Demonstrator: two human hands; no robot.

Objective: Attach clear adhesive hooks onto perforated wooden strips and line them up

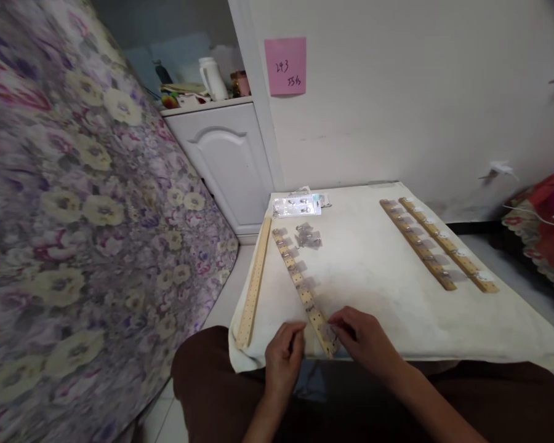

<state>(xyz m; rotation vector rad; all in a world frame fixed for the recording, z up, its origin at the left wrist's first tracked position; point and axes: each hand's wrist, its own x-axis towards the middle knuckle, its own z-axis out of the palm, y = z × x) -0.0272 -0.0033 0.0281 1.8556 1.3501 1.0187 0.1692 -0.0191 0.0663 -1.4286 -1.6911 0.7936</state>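
A narrow wooden strip with holes (306, 296) lies slanted on the cloth-covered table. Small metal pieces with clear plastic tabs sit along it. At its near end my right hand (357, 335) is closed in a pinch on a small clear plastic piece with metal (331, 334), partly hidden by the fingers. My left hand (284, 352) rests just left of that end, fingers curled; what they hold, if anything, is hidden. Beyond the strip's far half lies a small heap of similar clear-and-metal pieces (308, 236).
A bare holed wooden strip (253, 286) lies along the table's left edge. Two filled strips (418, 245) (447, 245) lie at the right. A clear package (297, 205) is at the back. A floral curtain (96, 215) hangs left; a white cabinet (221, 160) stands behind.
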